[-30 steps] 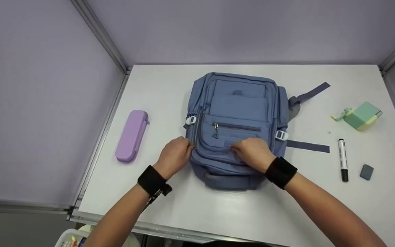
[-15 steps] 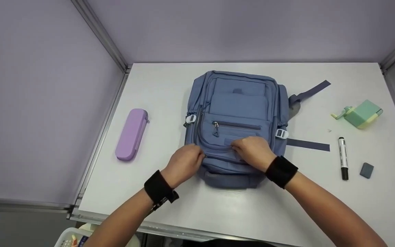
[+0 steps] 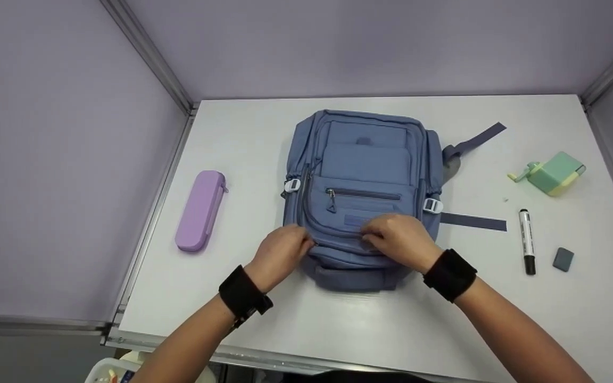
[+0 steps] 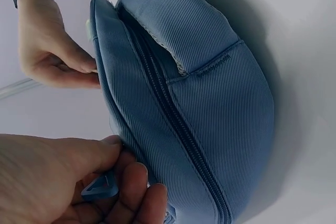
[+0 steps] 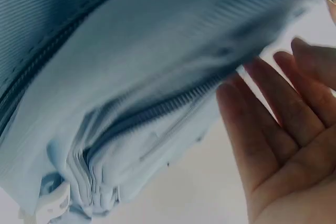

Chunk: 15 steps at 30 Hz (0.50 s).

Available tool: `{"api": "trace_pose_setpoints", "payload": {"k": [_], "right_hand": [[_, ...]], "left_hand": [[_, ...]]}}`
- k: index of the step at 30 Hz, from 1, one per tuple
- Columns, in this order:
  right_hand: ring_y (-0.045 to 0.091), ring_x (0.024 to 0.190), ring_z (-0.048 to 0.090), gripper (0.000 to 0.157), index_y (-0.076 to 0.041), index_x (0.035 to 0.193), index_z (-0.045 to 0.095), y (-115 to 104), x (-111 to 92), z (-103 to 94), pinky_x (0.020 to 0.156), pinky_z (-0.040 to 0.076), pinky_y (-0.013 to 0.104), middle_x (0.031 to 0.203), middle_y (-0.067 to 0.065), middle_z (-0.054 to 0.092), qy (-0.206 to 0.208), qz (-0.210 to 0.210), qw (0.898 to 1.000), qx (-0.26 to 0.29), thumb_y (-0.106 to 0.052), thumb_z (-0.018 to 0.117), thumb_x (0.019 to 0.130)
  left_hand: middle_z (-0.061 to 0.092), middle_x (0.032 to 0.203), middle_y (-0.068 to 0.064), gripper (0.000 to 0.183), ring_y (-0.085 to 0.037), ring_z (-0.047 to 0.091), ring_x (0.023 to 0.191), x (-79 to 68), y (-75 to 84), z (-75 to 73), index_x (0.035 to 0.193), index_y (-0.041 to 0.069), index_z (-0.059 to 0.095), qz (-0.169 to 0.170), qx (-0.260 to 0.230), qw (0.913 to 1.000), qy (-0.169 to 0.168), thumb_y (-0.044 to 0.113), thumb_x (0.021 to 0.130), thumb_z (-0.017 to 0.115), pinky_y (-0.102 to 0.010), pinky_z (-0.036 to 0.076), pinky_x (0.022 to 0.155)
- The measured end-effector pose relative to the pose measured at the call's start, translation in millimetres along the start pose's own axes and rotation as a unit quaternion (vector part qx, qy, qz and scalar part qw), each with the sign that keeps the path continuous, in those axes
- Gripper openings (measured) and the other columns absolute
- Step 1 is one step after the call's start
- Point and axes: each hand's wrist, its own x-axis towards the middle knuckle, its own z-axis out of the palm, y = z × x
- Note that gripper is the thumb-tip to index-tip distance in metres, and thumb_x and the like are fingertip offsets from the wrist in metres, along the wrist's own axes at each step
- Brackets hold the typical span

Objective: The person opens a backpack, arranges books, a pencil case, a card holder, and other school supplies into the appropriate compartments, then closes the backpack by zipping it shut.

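A blue backpack lies front side up on the white table. My left hand is at its lower left corner, and the left wrist view shows thumb and fingers pinching at the front pocket's zip, with a triangular zipper pull among the fingers. My right hand is over the lower front pocket. In the right wrist view its fingers are fairly straight and loose at the pocket's edge, beside a line of zip teeth. A second zipper pull hangs from the horizontal front zip.
A purple pencil case lies at the left. To the right are a green and yellow pencil sharpener, a marker and a dark eraser. Two straps stretch out from the backpack's right side. A white basket stands below the table edge.
My left hand has moved to the right around the backpack's lower left corner. My right hand has shifted slightly right and its fingers have loosened. The view has tilted a little.
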Motion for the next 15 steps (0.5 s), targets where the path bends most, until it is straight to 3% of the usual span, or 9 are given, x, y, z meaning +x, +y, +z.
{"api": "trace_pose_setpoints", "payload": {"k": [7,15], "right_hand": [[0.025,0.104,0.07,0.005,-0.011,0.09,0.081,4.7,-20.8,-9.2,0.09,0.056,0.042,0.107,0.004,0.076,-0.018,-0.057,0.998,-0.014,-0.012,0.082,0.085],[0.028,0.112,0.069,0.015,-0.008,0.1,0.081,11.5,-36.0,5.7,0.091,0.056,0.043,0.122,0.009,0.072,-0.007,-0.062,0.996,-0.058,-0.01,0.083,0.086]], "left_hand": [[0.065,0.088,-0.004,0.011,-0.021,0.064,0.081,-1.4,-3.3,1.6,0.095,0.008,0.071,0.0,-0.004,0.9997,0.024,0.016,0.101,0.066,-0.037,0.053,0.071],[0.062,0.083,-0.004,0.014,-0.022,0.061,0.075,-1.6,-2.1,3.0,0.09,0.008,0.068,0.002,-0.01,0.9989,0.046,0.015,0.102,0.064,-0.038,0.051,0.067]]}}
